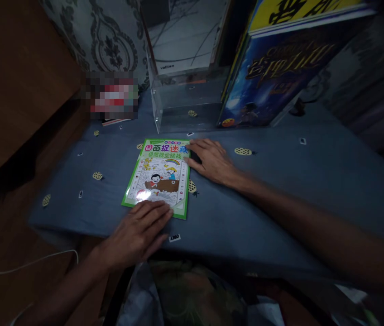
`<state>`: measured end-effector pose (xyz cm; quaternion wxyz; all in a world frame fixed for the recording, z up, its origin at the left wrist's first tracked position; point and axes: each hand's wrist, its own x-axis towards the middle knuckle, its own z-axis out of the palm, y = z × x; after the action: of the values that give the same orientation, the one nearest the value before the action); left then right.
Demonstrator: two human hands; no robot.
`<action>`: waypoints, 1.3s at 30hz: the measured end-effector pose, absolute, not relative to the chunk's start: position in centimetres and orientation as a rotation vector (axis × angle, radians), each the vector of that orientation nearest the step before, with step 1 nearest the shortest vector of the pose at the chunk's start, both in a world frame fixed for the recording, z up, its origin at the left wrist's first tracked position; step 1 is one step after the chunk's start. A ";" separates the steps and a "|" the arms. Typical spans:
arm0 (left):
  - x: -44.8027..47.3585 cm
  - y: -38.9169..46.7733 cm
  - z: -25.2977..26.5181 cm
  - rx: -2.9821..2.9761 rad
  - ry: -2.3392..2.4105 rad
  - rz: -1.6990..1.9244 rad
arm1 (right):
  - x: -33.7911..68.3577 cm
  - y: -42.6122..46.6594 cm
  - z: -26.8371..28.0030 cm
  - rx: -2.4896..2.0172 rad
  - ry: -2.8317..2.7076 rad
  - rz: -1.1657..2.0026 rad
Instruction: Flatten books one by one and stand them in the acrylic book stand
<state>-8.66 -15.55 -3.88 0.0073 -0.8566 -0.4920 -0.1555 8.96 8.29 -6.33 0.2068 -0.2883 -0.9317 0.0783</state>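
A green-bordered children's picture book [160,174] lies closed and face up on the blue cloth-covered table. Its cover has Chinese lettering, a rainbow and two cartoon figures by a log. Across its lower edge rest the outstretched fingers of my left hand [139,233], with the palm nearer the table's front. My right hand [210,160] lies at the book's upper right side, fingers extended and their tips touching the edge. A dark gap shows between its thumb and forefinger. Neither hand grips the book.
A clear acrylic rack [192,104] stands behind the book, holding upright books, including a dark blue one [273,72] at the right. Farther left sits a blurred-out red item [113,99]. A white cable [42,260] hangs at the lower left, beyond the table edge.
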 end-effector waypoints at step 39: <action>-16.9 -3.1 -4.3 -1.669 -2.689 -2.134 | 9.5 4.8 -5.8 -0.856 -2.703 0.409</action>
<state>-16.93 -3.13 -4.25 -0.3314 -0.4127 -0.6646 -0.5274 9.46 4.78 -5.75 0.1379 -0.2960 -0.9345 0.1414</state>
